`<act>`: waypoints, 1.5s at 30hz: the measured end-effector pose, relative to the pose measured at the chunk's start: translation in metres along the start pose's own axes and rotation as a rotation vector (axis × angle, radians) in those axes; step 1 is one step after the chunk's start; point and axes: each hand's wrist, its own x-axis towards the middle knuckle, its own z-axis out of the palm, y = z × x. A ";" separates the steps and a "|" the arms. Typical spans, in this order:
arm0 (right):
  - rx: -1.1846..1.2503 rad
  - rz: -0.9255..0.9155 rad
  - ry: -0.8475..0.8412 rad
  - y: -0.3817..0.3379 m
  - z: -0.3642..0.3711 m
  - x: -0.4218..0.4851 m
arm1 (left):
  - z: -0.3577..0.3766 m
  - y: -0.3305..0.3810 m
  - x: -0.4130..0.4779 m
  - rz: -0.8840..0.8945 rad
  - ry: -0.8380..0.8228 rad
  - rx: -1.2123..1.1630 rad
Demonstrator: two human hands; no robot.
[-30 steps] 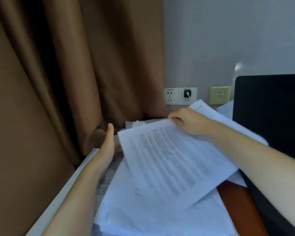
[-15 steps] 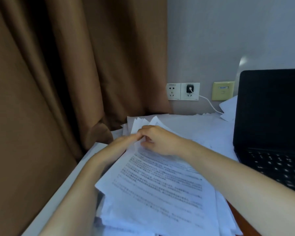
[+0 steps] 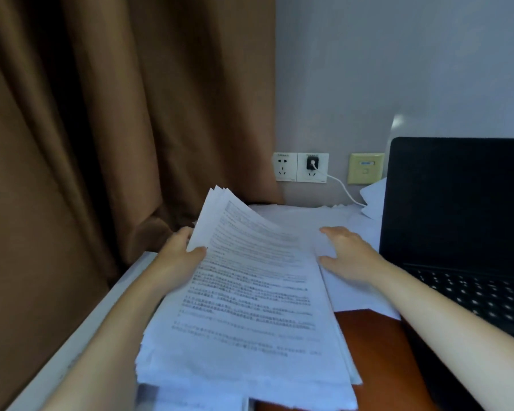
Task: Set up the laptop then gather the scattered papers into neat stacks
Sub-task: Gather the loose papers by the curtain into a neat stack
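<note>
The left hand (image 3: 175,259) clamped its fingers on the paper stack (image 3: 250,307). Right of them, the right hand (image 3: 347,256) lay with fingers apart on loose sheets (image 3: 297,221), beside the open laptop (image 3: 457,218).

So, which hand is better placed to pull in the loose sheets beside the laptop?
Probably the right hand: it lies open on those loose sheets, next to the laptop. The left hand is busy gripping the printed stack.
</note>
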 end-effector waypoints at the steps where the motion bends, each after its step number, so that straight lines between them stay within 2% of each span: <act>1: -0.050 0.054 -0.042 0.006 0.000 0.000 | -0.001 -0.001 0.000 -0.001 0.032 0.001; 3: -0.093 0.129 -0.095 0.010 0.002 0.000 | -0.001 -0.004 0.001 -0.007 0.088 0.001; 7: -0.248 0.169 -0.006 0.008 0.000 0.005 | 0.000 -0.006 0.001 -0.055 0.155 -0.016; 12: -0.537 0.230 0.096 0.013 0.008 0.006 | 0.005 -0.008 0.005 -0.189 0.082 -0.164; 15: -0.550 0.221 0.152 0.018 0.011 0.006 | 0.006 -0.012 0.006 -0.129 0.063 -0.097; 19: -0.507 0.210 0.230 0.019 0.010 0.003 | 0.004 -0.012 0.005 -0.054 0.141 -0.075; 26: -0.449 0.033 0.289 0.012 0.009 0.001 | -0.008 -0.010 0.002 0.008 0.264 -0.088; 28: -0.383 -0.118 0.162 0.014 0.011 0.001 | -0.013 -0.011 0.002 0.030 0.252 -0.067; 30: -0.227 -0.221 -0.070 0.009 0.009 -0.006 | -0.017 -0.010 0.000 0.046 0.220 -0.033; 32: -0.073 -0.227 -0.220 0.003 0.005 -0.016 | -0.020 -0.009 0.000 0.048 0.196 -0.018; 35: -0.020 -0.184 -0.275 0.003 0.002 -0.018 | -0.024 -0.008 -0.001 0.040 0.208 -0.042; 39: -0.218 -0.239 -0.183 -0.005 0.000 -0.012 | -0.026 -0.008 -0.002 -0.001 0.220 -0.098; 41: -0.243 -0.272 -0.062 -0.003 0.006 -0.008 | -0.026 -0.009 -0.002 -0.019 0.225 -0.098; 45: -0.171 -0.157 0.225 0.012 0.016 0.000 | -0.025 -0.010 0.000 -0.043 0.255 -0.147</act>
